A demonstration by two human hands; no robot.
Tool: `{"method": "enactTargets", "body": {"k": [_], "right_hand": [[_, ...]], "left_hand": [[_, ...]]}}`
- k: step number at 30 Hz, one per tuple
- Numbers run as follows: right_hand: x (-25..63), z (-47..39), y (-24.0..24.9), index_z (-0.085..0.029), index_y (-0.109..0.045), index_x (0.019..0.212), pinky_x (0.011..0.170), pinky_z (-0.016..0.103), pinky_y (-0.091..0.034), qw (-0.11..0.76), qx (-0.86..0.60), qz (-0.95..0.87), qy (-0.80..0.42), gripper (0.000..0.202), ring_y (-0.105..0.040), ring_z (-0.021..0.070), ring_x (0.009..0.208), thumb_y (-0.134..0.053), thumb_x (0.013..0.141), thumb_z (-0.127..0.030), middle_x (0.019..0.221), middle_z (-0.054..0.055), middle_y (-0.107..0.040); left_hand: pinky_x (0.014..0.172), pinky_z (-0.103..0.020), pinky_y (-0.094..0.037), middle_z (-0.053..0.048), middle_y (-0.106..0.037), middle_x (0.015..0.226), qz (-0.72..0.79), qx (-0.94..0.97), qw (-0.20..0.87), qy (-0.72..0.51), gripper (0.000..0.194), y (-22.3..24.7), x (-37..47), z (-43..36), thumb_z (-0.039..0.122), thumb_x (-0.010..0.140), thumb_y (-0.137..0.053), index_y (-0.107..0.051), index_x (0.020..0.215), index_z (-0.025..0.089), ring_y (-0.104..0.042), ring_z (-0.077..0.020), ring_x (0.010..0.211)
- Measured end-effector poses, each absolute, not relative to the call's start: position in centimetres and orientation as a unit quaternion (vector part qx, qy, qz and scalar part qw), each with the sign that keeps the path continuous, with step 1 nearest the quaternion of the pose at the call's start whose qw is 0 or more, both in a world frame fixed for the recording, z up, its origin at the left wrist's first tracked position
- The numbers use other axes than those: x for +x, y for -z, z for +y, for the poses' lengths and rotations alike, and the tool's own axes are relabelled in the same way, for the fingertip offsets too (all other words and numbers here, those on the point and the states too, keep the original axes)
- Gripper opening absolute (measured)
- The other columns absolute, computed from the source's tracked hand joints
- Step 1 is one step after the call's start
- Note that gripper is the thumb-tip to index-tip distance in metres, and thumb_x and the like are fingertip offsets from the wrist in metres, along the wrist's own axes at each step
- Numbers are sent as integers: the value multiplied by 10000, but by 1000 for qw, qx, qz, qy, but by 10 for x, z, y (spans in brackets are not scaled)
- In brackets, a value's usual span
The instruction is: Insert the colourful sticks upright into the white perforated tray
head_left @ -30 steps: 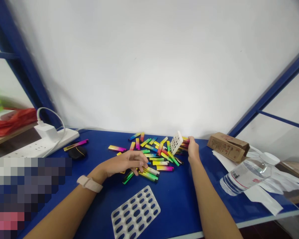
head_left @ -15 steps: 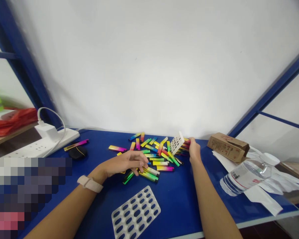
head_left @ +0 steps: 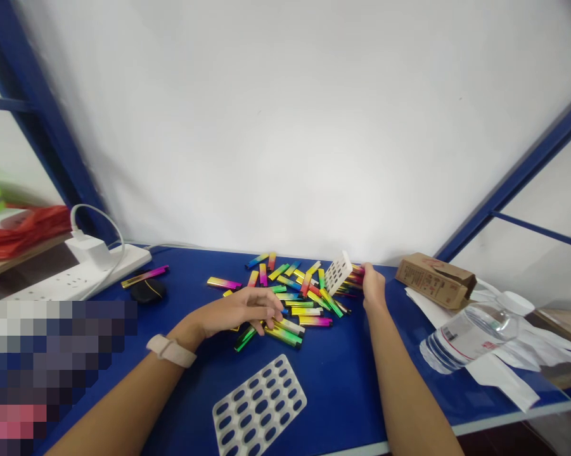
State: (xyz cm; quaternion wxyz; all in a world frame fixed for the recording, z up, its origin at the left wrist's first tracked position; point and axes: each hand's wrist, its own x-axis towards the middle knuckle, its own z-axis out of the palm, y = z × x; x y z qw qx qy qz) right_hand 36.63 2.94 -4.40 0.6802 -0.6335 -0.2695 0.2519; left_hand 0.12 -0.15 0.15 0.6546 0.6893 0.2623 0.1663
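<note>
My left hand, with a pale band on its wrist, rests over the near left side of a pile of shiny multicoloured lighter-like sticks. Its fingers are loosely curled, and whether they grip a stick is hidden. At the pile's right edge, my right hand is closed around several coloured sticks. Their other ends sit by a small white perforated tray, tilted up on its edge. A larger white tray with oval holes lies flat near the front, nearer to me than the pile.
On the blue table, a power strip with a charger and a black mouse lie left. A cardboard box, water bottle and white papers lie right. A wall stands behind.
</note>
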Motion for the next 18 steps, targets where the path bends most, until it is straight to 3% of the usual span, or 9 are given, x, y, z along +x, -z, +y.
{"method": "enactTargets", "body": {"k": [7, 18], "right_hand": [[358, 27, 37, -189, -752, 750, 528, 277, -480, 677, -654, -254, -223, 198, -628, 202, 642, -657, 701, -356, 581, -27, -668], [358, 26, 36, -194, -747, 727, 605, 294, -510, 691, -644, -268, -189, 241, -647, 219, 671, -708, 714, -432, 580, -12, -673]], "left_hand": [[769, -321, -582, -74, -706, 1064, 265, 690, 653, -165, 347, -1, 1, -1, 497, 873, -677, -672, 1060, 205, -683, -218, 962], [774, -326, -581, -77, -705, 1071, 257, 691, 655, -165, 321, 0, 1, 0, 477, 892, -663, -674, 1064, 206, -683, -222, 966]]}}
